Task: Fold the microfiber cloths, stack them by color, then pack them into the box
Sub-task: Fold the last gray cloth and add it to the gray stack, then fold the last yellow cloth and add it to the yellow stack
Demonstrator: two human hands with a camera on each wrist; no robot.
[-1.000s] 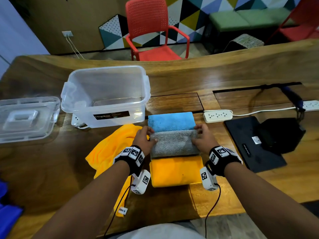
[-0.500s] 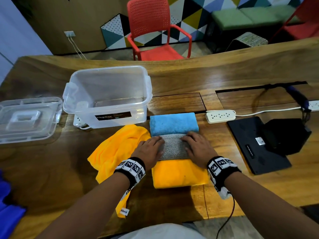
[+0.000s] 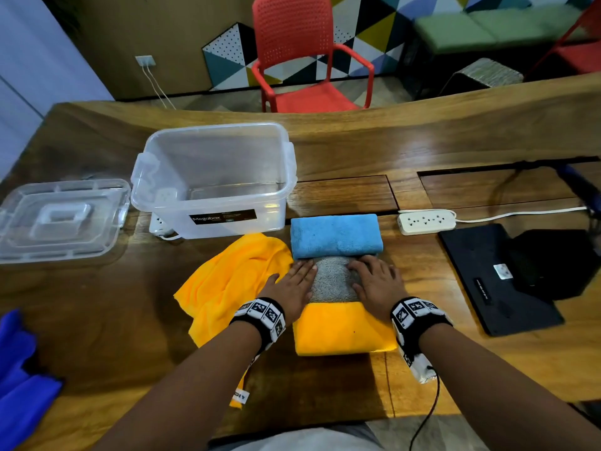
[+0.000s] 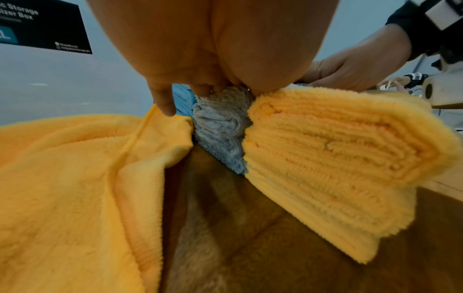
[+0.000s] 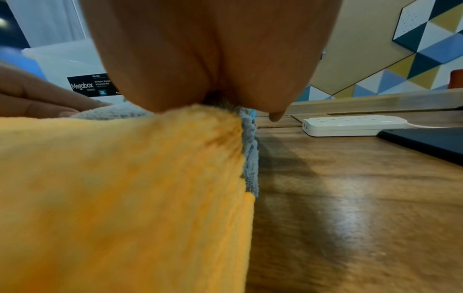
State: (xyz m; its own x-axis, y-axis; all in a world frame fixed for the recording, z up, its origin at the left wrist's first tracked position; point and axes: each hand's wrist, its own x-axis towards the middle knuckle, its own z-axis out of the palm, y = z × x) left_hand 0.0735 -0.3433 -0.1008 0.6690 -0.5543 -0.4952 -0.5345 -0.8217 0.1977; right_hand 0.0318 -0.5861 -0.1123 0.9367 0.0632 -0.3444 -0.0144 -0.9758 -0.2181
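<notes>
Three folded cloths lie in a row in front of me: a light blue one (image 3: 335, 235) farthest, a grey one (image 3: 333, 278) in the middle, a yellow one (image 3: 341, 328) nearest. My left hand (image 3: 294, 283) lies flat on the grey cloth's left end, fingers straight. My right hand (image 3: 374, 281) presses flat on its right end. In the left wrist view the grey cloth (image 4: 220, 128) sits squeezed between the folded yellow stack (image 4: 325, 158) and an unfolded yellow cloth (image 4: 75, 178). The clear box (image 3: 214, 180) stands open behind and to the left.
An unfolded yellow cloth (image 3: 234, 281) lies crumpled left of the row. The box lid (image 3: 58, 219) rests at far left; dark blue cloth (image 3: 16, 369) sits at the left edge. A white power strip (image 3: 426, 222) and black pad (image 3: 497, 275) lie right.
Both hands slid inward from the grey cloth's ends and flattened on top of it. They hardly moved in the last half second.
</notes>
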